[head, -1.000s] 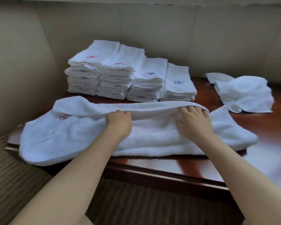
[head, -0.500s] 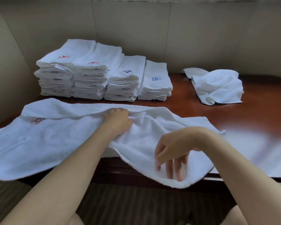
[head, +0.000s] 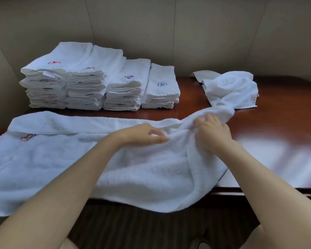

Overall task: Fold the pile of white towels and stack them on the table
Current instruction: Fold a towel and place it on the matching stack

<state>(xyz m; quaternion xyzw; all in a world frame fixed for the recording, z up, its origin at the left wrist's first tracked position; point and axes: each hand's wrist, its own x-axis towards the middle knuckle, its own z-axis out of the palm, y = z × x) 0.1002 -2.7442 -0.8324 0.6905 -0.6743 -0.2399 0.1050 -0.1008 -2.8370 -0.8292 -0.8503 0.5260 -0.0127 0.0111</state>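
Big white towel [head: 48, 159] half-folded at table [head: 285, 105] front; 4 folded stacks [head: 97, 81] behind.

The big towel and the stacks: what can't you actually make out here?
Head view only:
- Towel: left end cut off by the frame edge.
- Right hand: fingertips buried in a raised fold.
- Stacks: lower towels' embroidery hidden by those above.
- Crumpled pile: towel count unclear.
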